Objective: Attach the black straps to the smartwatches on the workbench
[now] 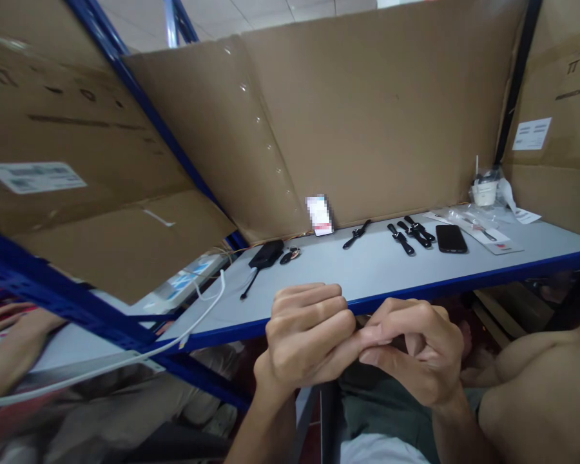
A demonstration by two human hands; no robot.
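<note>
My left hand is curled closed in front of the table's edge, knuckles upward. Its fingertips meet those of my right hand, which is bent into a pinch. Whatever lies between the fingers, if anything, is hidden. Beyond the hands, a slim black piece with wider ends rests on the grey tabletop. Several similar black pieces lie in a group to its right. Beside them is a black phone. Both hands are below and nearer than these things.
A lit screen leans against the cardboard back wall. On the left lie a black case with a cable and a small fob. A bagged cup stands far right. Past the blue post, another person's arm shows.
</note>
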